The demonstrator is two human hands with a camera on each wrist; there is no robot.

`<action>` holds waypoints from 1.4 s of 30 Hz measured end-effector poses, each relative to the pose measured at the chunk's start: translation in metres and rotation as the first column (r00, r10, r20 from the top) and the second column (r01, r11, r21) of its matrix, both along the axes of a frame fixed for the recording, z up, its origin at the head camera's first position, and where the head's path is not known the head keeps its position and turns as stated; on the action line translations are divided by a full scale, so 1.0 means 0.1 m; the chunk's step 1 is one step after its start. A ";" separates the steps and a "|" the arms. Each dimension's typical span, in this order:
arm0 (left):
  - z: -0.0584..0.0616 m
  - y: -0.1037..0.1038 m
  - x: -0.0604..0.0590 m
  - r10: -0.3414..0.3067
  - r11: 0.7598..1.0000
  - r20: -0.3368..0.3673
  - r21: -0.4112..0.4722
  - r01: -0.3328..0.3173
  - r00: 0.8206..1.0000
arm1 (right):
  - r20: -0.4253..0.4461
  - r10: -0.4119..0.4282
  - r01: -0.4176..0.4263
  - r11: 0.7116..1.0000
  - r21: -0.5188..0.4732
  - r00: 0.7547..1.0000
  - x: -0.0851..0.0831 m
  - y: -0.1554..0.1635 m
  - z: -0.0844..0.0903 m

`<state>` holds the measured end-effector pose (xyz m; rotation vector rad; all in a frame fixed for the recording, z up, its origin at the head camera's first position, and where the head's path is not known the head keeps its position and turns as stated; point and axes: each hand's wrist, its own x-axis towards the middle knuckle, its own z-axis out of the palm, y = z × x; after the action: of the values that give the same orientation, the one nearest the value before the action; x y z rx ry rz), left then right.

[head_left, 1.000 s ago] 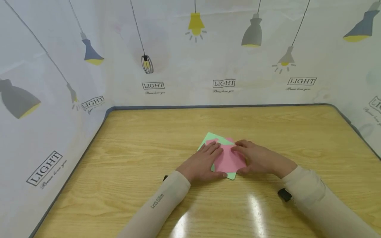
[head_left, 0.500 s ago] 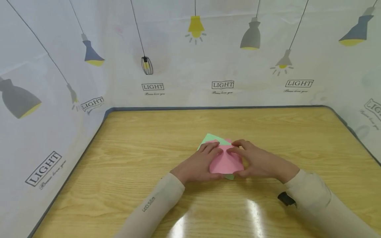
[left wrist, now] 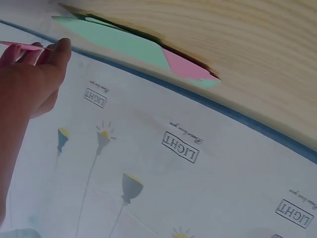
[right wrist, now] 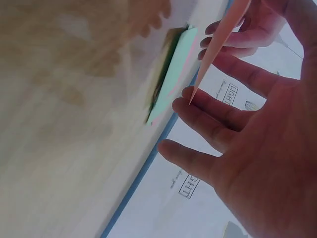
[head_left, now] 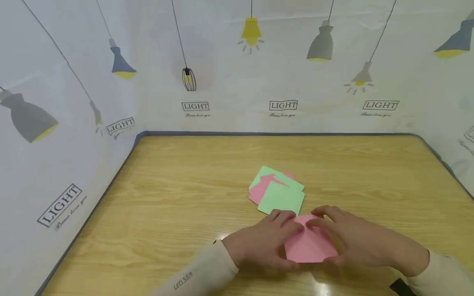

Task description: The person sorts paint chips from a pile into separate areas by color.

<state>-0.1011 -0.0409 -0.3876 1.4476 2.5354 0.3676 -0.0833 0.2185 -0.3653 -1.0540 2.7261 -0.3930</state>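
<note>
A pink sheet of paper (head_left: 310, 246) is held between both hands, nearer to me than the pile on the table. My left hand (head_left: 264, 240) grips its left side, thumb at the near edge and fingers at the far part. The right hand (head_left: 370, 240) pinches the opposite side in a similar way. In the right wrist view the pink sheet (right wrist: 218, 47) shows edge-on, raised off the table, with the right hand (right wrist: 262, 134) beside it. Beyond the hands lie a green sheet (head_left: 281, 199) and a pink piece with a jagged edge (head_left: 261, 190), overlapping another green sheet (head_left: 264, 172).
The wooden table (head_left: 185, 172) ends at a blue edge, behind which stands a white backdrop (head_left: 229, 74) printed with lamps. A black object (head_left: 401, 287), partly hidden, is by the right sleeve.
Both hands have brought the pink sheet off the pile toward me and slightly right. The green sheet beneath it is now uncovered. The camera view has shifted a little.
</note>
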 end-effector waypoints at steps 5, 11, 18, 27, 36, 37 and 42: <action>-0.07 0.18 0.10 -0.035 0.998 -0.112 -0.050 0.030 0.993 | -0.057 -0.001 0.000 1.000 -0.011 0.998 0.13 0.14 -0.08; -0.13 0.34 0.20 -0.049 0.991 -0.184 -0.132 0.025 0.982 | -0.072 -0.006 0.007 1.000 0.009 0.997 0.22 0.24 -0.19; -0.18 0.36 0.24 -0.062 0.983 -0.240 -0.184 0.017 0.969 | -0.245 0.088 -0.097 0.995 -0.024 0.966 0.19 0.29 -0.35; -0.22 0.34 0.25 -0.085 0.979 -0.279 -0.204 0.027 0.956 | -0.231 0.118 -0.131 0.991 -0.041 0.966 0.12 0.28 -0.36; -0.21 0.35 0.23 -0.094 0.977 -0.272 -0.209 0.037 0.958 | -0.195 0.115 -0.128 0.990 -0.056 0.974 0.10 0.27 -0.37; -0.21 0.36 0.22 -0.096 0.977 -0.269 -0.212 0.038 0.958 | -0.191 0.115 -0.128 0.990 -0.054 0.975 0.09 0.27 -0.37; -0.21 0.36 0.20 -0.068 0.977 -0.166 -0.209 0.033 0.984 | -0.202 0.114 -0.128 0.990 -0.063 0.973 0.09 0.24 -0.35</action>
<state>-0.0811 -0.0051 -0.4087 1.5189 2.5698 -0.0314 -0.0742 0.2422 -0.4006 -1.3394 2.8176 -0.3931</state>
